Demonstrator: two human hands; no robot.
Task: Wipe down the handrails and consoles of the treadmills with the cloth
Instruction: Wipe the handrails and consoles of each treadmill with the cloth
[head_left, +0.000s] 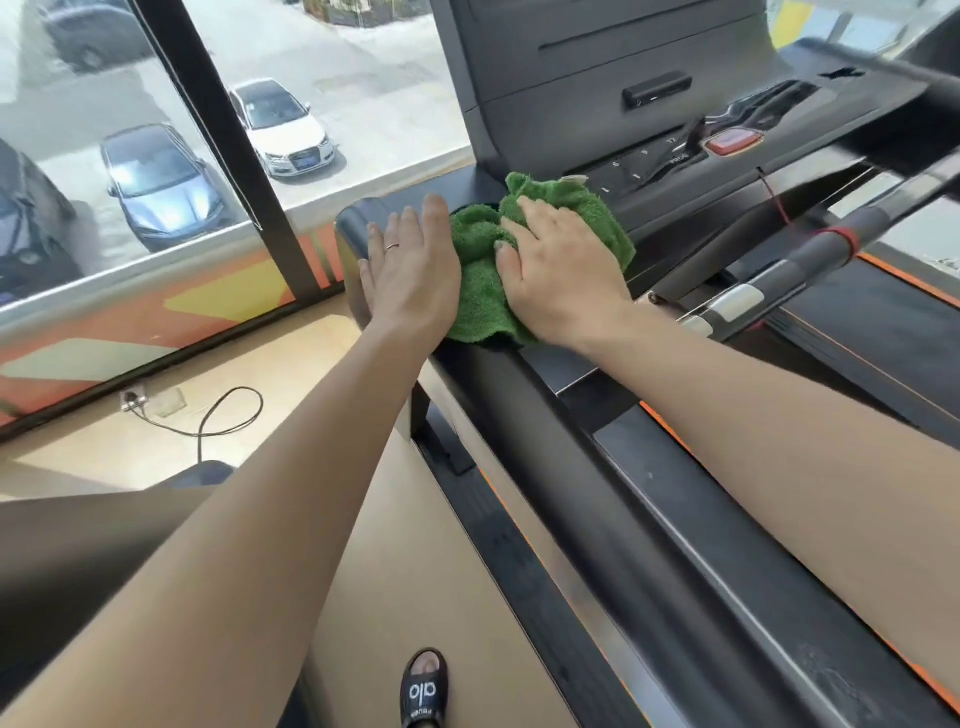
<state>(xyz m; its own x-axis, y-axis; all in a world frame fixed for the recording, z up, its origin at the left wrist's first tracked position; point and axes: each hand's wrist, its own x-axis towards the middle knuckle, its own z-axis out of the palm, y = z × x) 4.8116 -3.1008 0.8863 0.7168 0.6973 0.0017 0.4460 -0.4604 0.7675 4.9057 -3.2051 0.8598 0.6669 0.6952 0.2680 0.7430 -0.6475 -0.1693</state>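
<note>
Your right hand (558, 280) is pressing down on the green cloth (483, 291), fingers loosely curled into its folds, where the black handrail (597, 467) is meeting the left corner of the console (623, 62). Your left hand (410, 270) is lying flat with straight fingers on the handrail's end, touching the cloth's left edge. A ring (392, 246) is showing on one finger.

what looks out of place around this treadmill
Little stands out. A black cable lies in a loose loop on the floor by the wall socket. The cloth is bunched, not flat.
</note>
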